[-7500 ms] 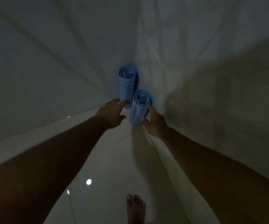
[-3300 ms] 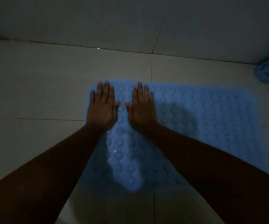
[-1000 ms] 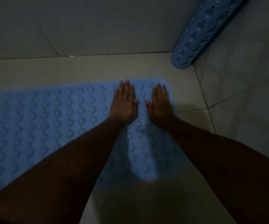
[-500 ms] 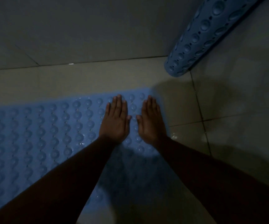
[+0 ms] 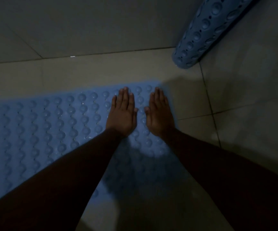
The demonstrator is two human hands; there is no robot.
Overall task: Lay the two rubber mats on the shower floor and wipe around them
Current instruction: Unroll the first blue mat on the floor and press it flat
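Rubber, soft and floppy by my guess, the flat mat [image 5: 51, 130] lies on the shower floor [image 5: 193, 100], its long axis running left to right. The left hand [image 5: 121, 115] and right hand [image 5: 160, 117] press its right end, palms down, fingers straight and close. The rolled mat [image 5: 201, 34] leans in the corner, one end on the floor. It is probably light and best gripped round its middle.

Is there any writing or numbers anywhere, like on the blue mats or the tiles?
None: no word, number or sign can be read.
Flat mat: only round bumps, no text.
Rolled mat: only bumps and holes, no text.
Floor and wall: plain tiles, no text.
The light is dim, so any tiny moulded print would not show.
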